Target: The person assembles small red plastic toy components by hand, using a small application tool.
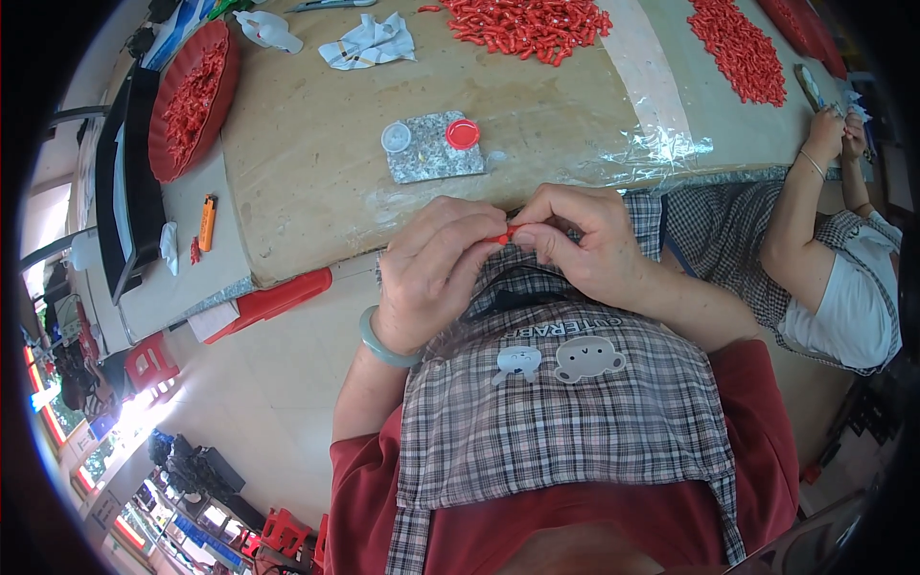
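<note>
Between my fingertips, just off the table's near edge, is a small glossy red piece (502,236). My left hand (436,251) pinches its left end, and my right hand (585,235) closes on the other end. Its exact kind is too small to tell. Beyond my hands a speckled grey stone slab (436,174) lies on the table, bearing a clear round cap (395,138) and a red round cap (463,134). At the far side spreads a big pile of similar small red pieces (527,24).
On the left stand a red basin (206,125) of red pieces, an orange lighter (207,222) and a white bottle (268,32). A crumpled cloth (369,43) lies farther back. At right, another red pile (738,53) is near a co-worker's hands (839,134). A red chair (151,362) stands below left.
</note>
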